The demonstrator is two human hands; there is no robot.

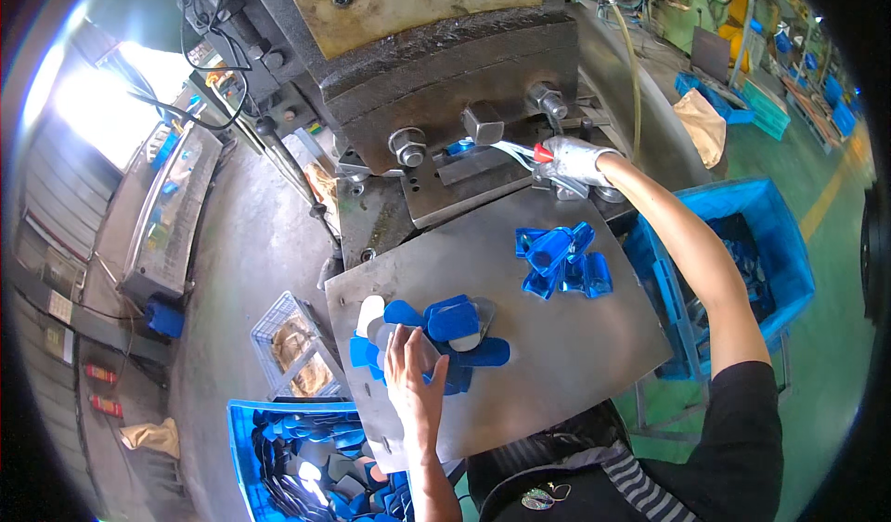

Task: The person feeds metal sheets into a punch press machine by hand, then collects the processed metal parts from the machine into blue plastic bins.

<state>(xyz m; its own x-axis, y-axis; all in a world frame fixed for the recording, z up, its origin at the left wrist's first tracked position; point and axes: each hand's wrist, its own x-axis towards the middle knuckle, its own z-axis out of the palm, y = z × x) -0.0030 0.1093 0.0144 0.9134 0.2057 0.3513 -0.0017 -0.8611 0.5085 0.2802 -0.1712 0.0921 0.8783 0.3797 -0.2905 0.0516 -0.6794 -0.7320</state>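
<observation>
My left hand [415, 378] is bare, its fingers stretched out over a loose pile of flat, rounded metal blanks [453, 319], some blue, some grey or white. Its fingertips touch the pile's near left part. In a white glove, my right hand [577, 162] is closed around tongs [542, 154] with a red grip. The tongs' pale tips reach left into the press, under its upper block. A small blue piece [459, 147] shows by the die [473, 183]. Bent, shiny blue parts [561, 258] lie heaped on the right of the metal plate [548, 346].
A blue crate [237, 438] full of blanks stands at lower left, beside a grey-blue basket [278, 360]. Another blue crate [789, 271] holding parts is under my right arm. The heavy press block [445, 95], with large bolts, overhangs the die.
</observation>
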